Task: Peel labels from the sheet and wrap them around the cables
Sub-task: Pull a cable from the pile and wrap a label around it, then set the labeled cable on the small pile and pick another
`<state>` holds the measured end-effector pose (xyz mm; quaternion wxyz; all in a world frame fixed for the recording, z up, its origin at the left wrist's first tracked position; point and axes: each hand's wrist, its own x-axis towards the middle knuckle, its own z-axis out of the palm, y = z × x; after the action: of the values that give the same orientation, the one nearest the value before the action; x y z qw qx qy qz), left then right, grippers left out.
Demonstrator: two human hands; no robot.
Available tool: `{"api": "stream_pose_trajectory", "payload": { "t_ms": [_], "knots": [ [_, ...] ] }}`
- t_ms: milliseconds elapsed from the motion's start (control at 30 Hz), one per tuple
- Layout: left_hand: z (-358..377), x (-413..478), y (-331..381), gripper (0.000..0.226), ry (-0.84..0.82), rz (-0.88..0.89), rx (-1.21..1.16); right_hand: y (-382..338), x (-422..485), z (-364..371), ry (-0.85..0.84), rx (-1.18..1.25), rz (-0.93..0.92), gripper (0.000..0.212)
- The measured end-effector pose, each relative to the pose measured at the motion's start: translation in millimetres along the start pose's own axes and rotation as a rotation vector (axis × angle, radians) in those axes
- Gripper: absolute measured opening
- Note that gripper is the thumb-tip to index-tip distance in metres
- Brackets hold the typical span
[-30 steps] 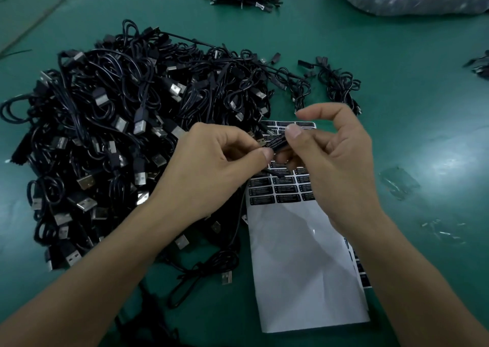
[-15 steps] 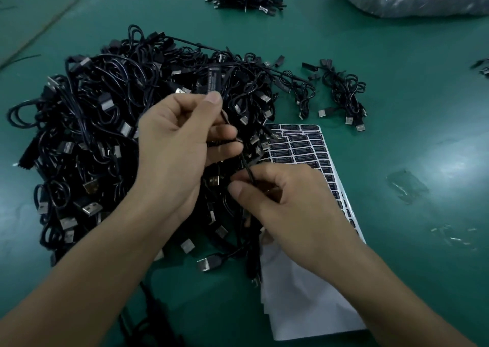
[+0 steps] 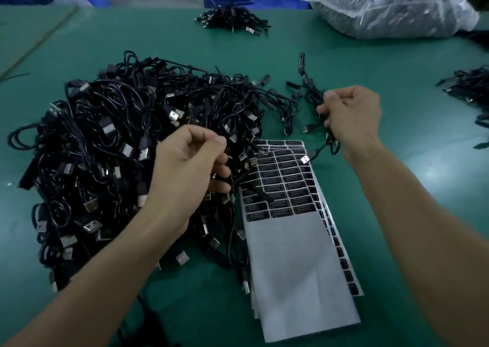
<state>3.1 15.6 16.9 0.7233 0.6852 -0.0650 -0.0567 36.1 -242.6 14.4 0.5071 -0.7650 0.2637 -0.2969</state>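
Dim, cool light; faint glare at right, bowed edges, soft blur.

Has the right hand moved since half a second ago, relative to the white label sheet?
Yes. The right hand has left the white sheet of black labels, moving away and rightward past its far right corner, gripping a thin black cable.

Label sheet (image 3: 296, 254): white backing, top of a flat stack. Black labels (image 3: 280, 185) fill its far half in rows; the near half is stripped bare.
Cable pile (image 3: 119, 148): black USB cables, tangled, heaped left of the sheet, with plugs overlapping its left edge.
Small loose bundle (image 3: 308, 95): just beyond the sheet's far right corner.
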Motion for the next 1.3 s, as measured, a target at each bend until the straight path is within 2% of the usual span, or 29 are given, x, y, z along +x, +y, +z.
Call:
{"api": "stream_pose_trajectory", "payload": {
  "t_ms": [100,300,433,500,600,700,800,867,933,1033,1100,1167,1233,1300],
  "knots": [
    [0.4,-0.1,-1.2,0.013,-0.011,0.014,0.026,6.9,43.7,16.1,0.037,-0.117,0.048,0.029],
    [-0.2,2.8,-2.6,0.013,-0.010,0.023,0.013,20.2,74.0,23.6,0.084,-0.412,0.000,0.013],
    [0.8,1.8,-4.5,0.012,-0.012,0.022,0.025,22.6,56.3,11.6,0.096,-0.613,-0.053,0.038],
    [1.2,1.4,-4.3,0.011,-0.013,0.019,0.027,24.9,45.9,5.7,0.065,-0.640,-0.097,0.045],
    [1.5,1.0,-5.0,0.013,-0.017,0.024,0.033,26.9,40.4,2.6,-0.009,-0.690,-0.101,0.041],
    [2.2,-1.0,-6.6,0.014,-0.038,0.038,0.058,26.1,41.6,3.0,0.019,-0.624,-0.045,0.033],
    [4.4,-3.0,-9.7,0.013,-0.088,0.067,0.153,20.7,38.9,4.1,0.033,-0.624,-0.033,0.039],
    [4.6,-3.2,-11.6,0.012,-0.095,0.092,0.205,14.2,29.2,5.3,0.032,-0.674,-0.107,0.044],
    [4.2,-3.1,-12.1,0.013,-0.094,0.104,0.224,4.0,12.6,8.6,0.011,-0.671,-0.247,0.039],
    [4.3,-4.7,-10.0,0.015,-0.101,0.125,0.257,-21.8,-22.3,21.1,-0.157,-0.601,-0.465,0.020],
    [3.7,-4.4,-8.9,0.018,-0.088,0.178,0.302,-44.9,-48.2,33.1,-0.318,-0.538,-0.561,0.015],
    [2.6,-5.6,-7.2,0.019,-0.107,0.255,0.402,-68.5,-72.4,44.9,-0.463,-0.375,-0.598,0.019],
    [4.2,-10.4,-3.7,0.010,-0.217,0.300,0.544,-86.6,-90.2,56.5,-0.567,-0.249,-0.575,0.026],
    [6.2,-16.1,-3.6,0.020,-0.356,0.336,0.847,-98.4,-103.4,69.8,-0.654,-0.258,-0.549,0.038]
  ]
}}
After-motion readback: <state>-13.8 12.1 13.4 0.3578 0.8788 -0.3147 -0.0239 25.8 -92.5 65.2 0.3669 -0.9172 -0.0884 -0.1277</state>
